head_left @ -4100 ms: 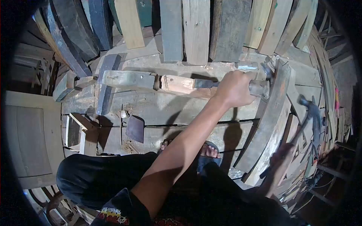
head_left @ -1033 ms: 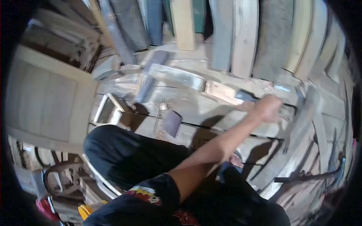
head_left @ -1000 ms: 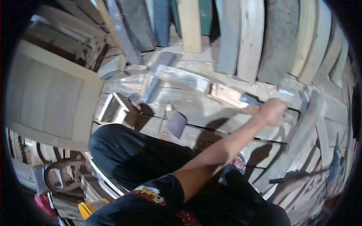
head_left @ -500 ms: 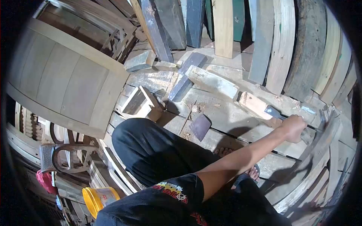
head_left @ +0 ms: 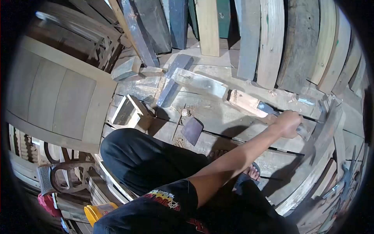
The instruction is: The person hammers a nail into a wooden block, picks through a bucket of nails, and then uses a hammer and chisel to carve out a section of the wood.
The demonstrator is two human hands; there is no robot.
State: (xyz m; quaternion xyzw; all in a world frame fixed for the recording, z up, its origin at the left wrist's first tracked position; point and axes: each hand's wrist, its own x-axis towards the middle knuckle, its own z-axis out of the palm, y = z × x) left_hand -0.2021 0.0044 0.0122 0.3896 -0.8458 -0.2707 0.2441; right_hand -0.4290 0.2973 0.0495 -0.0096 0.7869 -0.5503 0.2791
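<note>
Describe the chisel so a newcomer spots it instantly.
Start at the row of planks along the top, then drop to the pale, bare wood block below. Over its right end reaches the chisel, gripped in the left hand; its broad, dark blade contrasts with the pale wood.

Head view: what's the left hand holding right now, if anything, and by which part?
The left hand holds a dark grey, flat-bladed metal chisel by its handle, whose butt end shows past the fist.
</note>
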